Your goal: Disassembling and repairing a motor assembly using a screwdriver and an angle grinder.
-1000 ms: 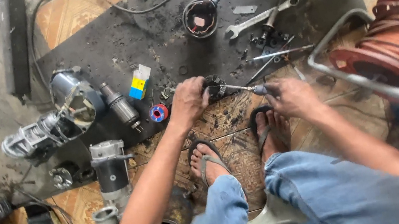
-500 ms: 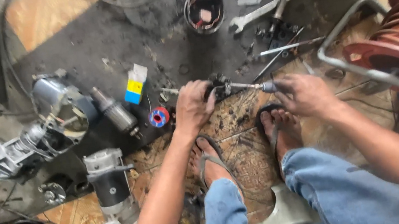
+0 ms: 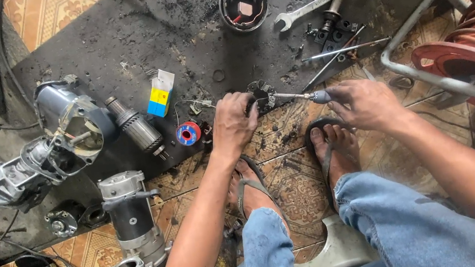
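Little has shifted since the earlier frames: both hands stay on the same small part, while the head camera has drifted so the motors at the left sit lower in view.

Head view: the left hand (image 3: 234,122) is curled shut over a small dark round part (image 3: 261,94) lying at the near edge of the black mat (image 3: 108,39), pinning it to the floor. The right hand (image 3: 366,103) is closed around the handle of a thin pointed tool (image 3: 301,96). The tool's long axis runs nearly level, left to right, with its tip touching the round part just beside the left fingers. The part lies straight ahead of the person's sandalled feet, and the left hand is the nearer one, resting on it; the right reaches it only through the tool.

Near the left hand lie a red spool of wire (image 3: 188,133) and a yellow-and-blue box (image 3: 159,95). A wrench (image 3: 321,1) lies further off.
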